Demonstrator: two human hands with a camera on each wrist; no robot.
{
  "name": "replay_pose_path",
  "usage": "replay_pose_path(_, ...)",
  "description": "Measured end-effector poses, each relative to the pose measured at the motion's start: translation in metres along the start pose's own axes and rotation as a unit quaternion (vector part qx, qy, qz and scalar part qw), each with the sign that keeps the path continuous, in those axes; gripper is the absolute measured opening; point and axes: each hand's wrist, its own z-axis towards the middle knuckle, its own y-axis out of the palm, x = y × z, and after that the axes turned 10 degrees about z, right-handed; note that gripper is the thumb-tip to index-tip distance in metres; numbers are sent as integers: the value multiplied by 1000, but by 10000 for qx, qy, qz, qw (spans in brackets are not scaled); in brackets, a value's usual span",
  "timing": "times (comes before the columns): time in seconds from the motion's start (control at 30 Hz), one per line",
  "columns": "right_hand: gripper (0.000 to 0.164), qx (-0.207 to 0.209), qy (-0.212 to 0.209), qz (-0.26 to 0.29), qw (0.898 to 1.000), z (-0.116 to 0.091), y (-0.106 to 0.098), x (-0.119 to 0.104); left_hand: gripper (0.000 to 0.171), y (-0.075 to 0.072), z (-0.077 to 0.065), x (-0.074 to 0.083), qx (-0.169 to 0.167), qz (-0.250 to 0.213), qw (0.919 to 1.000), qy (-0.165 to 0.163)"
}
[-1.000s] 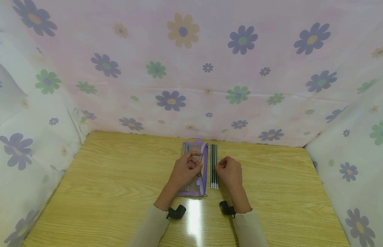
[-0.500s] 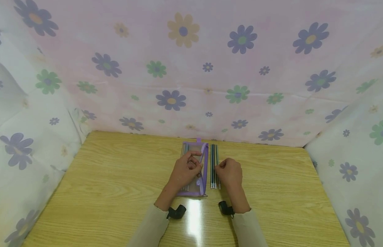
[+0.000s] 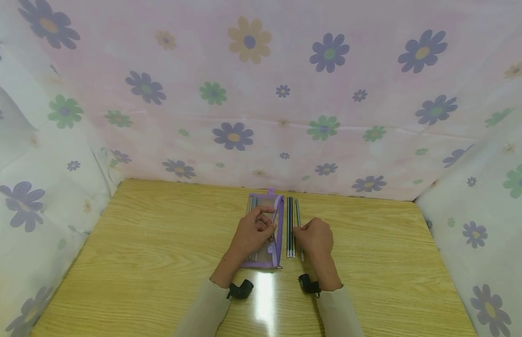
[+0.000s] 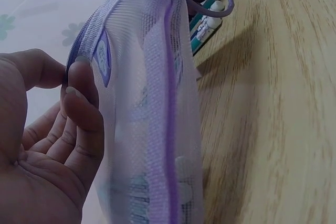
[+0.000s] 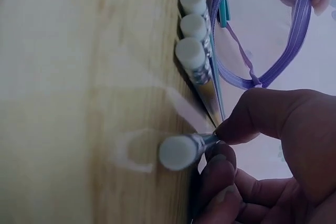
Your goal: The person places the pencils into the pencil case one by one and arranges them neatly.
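A purple-edged mesh zipper pouch [image 3: 280,229] lies on the table with its zipper side agape. My left hand [image 3: 254,234] pinches the zipper edge between thumb and finger, holding the mouth apart, as the left wrist view shows. Several pencils [image 3: 253,203] show through the mesh. To the pouch's right, three pencils [image 5: 192,26] lie side by side, white erasers toward me. My right hand [image 3: 316,238] pinches one separate pencil [image 5: 178,152] between thumb and fingers near that row. Its eraser end stands apart from the other three.
The wood-grain table [image 3: 168,224] spreads out on both sides of the pouch. A flowered cloth [image 3: 286,107] hangs behind the table and along both sides. Black wrist mounts [image 3: 242,289] sit at both sleeve cuffs. A purple ring [image 4: 223,9] hangs at the pouch's near corner.
The right hand has drawn one pencil slightly right and toward me, out of the row, opening a gap beside the other three. The left hand stays on the pouch edge.
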Motion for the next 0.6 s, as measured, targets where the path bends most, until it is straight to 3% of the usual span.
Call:
replay_pose_path(0.23, 37, -132, -108, 154, 9997, 0, -2, 2, 39, 1, 1, 1, 34, 59, 9999, -96)
replay_pose_path(0.3, 36, -170, -111, 166, 9997, 0, -3, 1, 38, 0, 0, 7, 28, 30, 10000, -84)
replay_pose_path(0.6, 34, -300, -49, 88, 9995, -1, -8, -2, 37, -1, 1, -2, -39, 216, 9998, 8)
